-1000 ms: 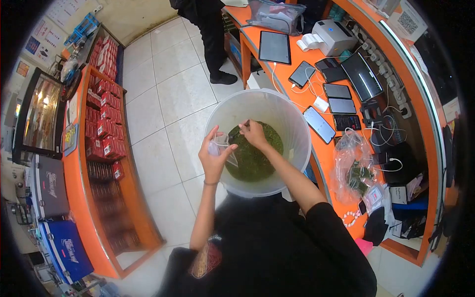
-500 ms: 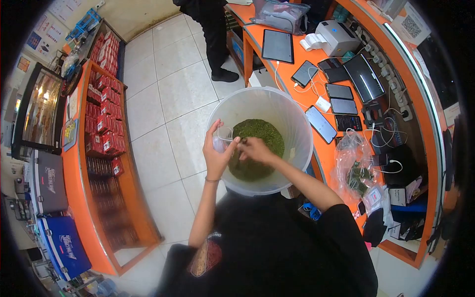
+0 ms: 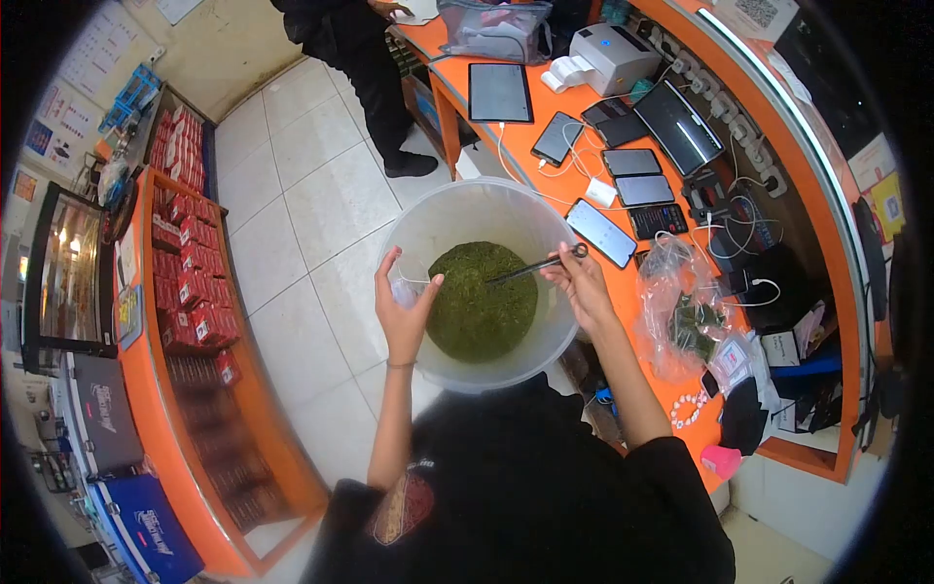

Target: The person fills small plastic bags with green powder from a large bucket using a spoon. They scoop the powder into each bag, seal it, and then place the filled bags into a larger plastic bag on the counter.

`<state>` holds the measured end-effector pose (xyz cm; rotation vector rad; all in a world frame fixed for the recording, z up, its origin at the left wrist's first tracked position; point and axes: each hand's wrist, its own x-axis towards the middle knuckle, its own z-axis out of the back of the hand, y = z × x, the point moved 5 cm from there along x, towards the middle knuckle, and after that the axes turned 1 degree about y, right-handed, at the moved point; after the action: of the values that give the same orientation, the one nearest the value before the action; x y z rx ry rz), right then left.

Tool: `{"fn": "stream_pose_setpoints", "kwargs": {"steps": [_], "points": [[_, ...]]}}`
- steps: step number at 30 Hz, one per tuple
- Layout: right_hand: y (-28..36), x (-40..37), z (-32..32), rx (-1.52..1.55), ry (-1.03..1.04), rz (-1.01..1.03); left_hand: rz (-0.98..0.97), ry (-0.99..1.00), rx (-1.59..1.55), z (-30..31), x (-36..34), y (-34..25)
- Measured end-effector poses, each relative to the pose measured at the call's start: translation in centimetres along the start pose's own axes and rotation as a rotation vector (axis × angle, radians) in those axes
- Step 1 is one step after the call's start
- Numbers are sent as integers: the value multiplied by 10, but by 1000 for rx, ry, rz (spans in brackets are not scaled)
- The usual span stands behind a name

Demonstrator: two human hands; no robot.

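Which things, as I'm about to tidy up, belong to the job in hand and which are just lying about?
Seemingly in use: bucket; green shreds inside it; dark tool in the right hand; small pale bag at the left hand.

Apparently just lying about: tablet; phone with lit white screen; printer; pink object.

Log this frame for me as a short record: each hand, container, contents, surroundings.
Left hand: thumb and fingers spread, small clear bag between them
Right hand: holds dark ring-handled tool, far end over the contents; contact unclear
Container: translucent bucket
Contents: shredded green material
Right side: orange counter with phones, tablet, printer
Left side: orange shelf unit with red boxes
Beyond bucket: another person standing, dark clothes
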<state>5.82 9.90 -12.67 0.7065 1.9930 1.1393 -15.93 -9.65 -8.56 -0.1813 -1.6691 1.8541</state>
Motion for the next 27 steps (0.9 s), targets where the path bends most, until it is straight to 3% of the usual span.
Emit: {"fn": "stream_pose_setpoints", "kwargs": {"steps": [2, 5, 6, 8, 10, 12, 13, 15, 22, 24, 25, 27], "points": [[5, -8, 9, 128, -128, 74, -163, 45, 297, -5, 1, -3], [26, -31, -2, 131, -205, 254, -199, 127, 400, -13, 0, -5], [33, -39, -12, 132, -203, 257, -203, 126, 400, -15, 0, -4], [55, -58, -34, -9, -220, 510, -142, 230, 380, -25, -2, 3], [41, -66, -44, 64, -201, 581, -94, 259, 338, -34, -4, 7], [39, -81, -66, -499, -6, 962, -47, 285, 298, -42, -6, 9], [38, -84, -68, -499, -5, 965, -64, 267, 282, -45, -8, 6], [39, -104, -90, -876, 166, 1270, -83, 243, 267, -46, -8, 3], [38, -114, -80, -942, 336, 1337, 65, 277, 211, -45, -11, 2], [43, -108, -69, -860, 153, 1247, 62, 272, 204, -44, -12, 5], [45, -107, -69, -860, 156, 1248, 76, 273, 176, -44, -12, 10], [34, -87, -69, -1177, 246, 834, 89, 271, 144, -43, -11, 13]]}}
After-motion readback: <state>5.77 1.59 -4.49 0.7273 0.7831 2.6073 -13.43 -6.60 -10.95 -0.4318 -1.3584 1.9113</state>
